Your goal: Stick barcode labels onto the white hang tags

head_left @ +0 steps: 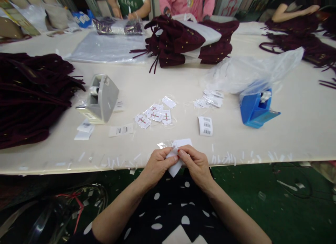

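Pointing bodyward, long axis roughly fore-and-aft, white slip (174, 167) in pinched grip of left hand (156, 164) and right hand (197, 163).

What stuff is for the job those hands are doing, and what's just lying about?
Job, I think:
White paper piece, pinched by left hand and right hand
Printed tags
Barcode labels
Gray tape dispenser

Just lying about, probably:
White scrap on the floor
Red ribbon

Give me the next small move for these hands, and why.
Probably steady the white paper with the left hand while the right hand works its upper end: both hands pinch it, their fingertips nearly meet there, and its lower tip is free.
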A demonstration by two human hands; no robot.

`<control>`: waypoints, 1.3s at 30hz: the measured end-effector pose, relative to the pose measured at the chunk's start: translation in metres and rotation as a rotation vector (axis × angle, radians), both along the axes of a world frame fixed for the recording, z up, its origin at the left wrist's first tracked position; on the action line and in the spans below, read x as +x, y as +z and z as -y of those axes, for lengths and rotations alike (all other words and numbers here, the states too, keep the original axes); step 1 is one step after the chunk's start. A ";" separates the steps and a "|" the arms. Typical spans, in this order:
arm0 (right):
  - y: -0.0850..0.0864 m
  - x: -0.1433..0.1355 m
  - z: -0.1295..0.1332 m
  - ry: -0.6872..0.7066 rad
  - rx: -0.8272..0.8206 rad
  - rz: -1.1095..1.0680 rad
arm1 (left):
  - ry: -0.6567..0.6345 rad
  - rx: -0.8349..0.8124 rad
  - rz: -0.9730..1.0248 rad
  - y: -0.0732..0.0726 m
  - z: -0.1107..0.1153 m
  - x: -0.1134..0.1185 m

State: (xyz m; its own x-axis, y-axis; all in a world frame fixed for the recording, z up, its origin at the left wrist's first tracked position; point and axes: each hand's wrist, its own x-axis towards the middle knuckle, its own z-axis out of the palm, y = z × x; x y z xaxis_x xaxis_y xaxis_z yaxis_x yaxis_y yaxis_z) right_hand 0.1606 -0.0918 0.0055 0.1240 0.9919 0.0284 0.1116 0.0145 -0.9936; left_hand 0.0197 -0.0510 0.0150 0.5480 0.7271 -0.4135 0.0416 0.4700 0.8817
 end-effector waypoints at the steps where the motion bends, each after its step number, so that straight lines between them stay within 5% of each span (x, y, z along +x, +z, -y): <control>1: 0.000 0.000 0.000 -0.002 -0.013 -0.011 | 0.000 -0.002 -0.001 -0.001 0.000 0.000; 8: -0.012 0.004 -0.001 -0.158 -0.057 -0.037 | -0.033 -0.024 -0.043 0.002 0.003 -0.006; 14: -0.013 0.034 -0.005 -0.318 0.620 0.531 | -0.094 0.074 -0.299 0.008 -0.025 -0.066; 17: -0.005 0.048 -0.008 -0.274 0.855 0.799 | -0.140 0.326 -0.674 0.000 -0.055 -0.106; 19: 0.000 0.053 -0.010 -0.264 0.913 0.882 | -0.057 0.606 -0.996 -0.005 -0.068 -0.123; 21: 0.004 0.054 -0.011 -0.267 0.937 0.908 | 0.084 0.873 -1.195 -0.006 -0.069 -0.125; 23: 0.004 0.052 -0.011 -0.260 0.921 0.898 | 0.209 1.023 -1.161 0.000 -0.059 -0.113; 25: 0.003 0.050 -0.010 -0.215 0.826 0.866 | 0.228 0.953 -0.932 0.010 -0.042 -0.088; 30: -0.001 0.044 -0.008 -0.106 0.489 0.749 | -0.106 0.093 -0.143 0.026 -0.012 -0.018; 32: -0.005 0.043 -0.007 -0.098 0.464 0.701 | -0.147 -0.099 0.040 0.024 -0.010 -0.002; 39: -0.020 0.037 -0.006 -0.027 0.659 0.472 | -0.224 -0.230 0.171 0.018 -0.013 0.005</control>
State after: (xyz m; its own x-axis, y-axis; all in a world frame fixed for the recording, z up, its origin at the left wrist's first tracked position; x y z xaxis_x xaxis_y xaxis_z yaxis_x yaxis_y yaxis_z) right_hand 0.1973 -0.0855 -0.0144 -0.0229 0.7499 0.6612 0.5255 0.5717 -0.6301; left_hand 0.0243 -0.0385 0.0331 0.7587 0.4798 -0.4406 0.0269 0.6527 0.7572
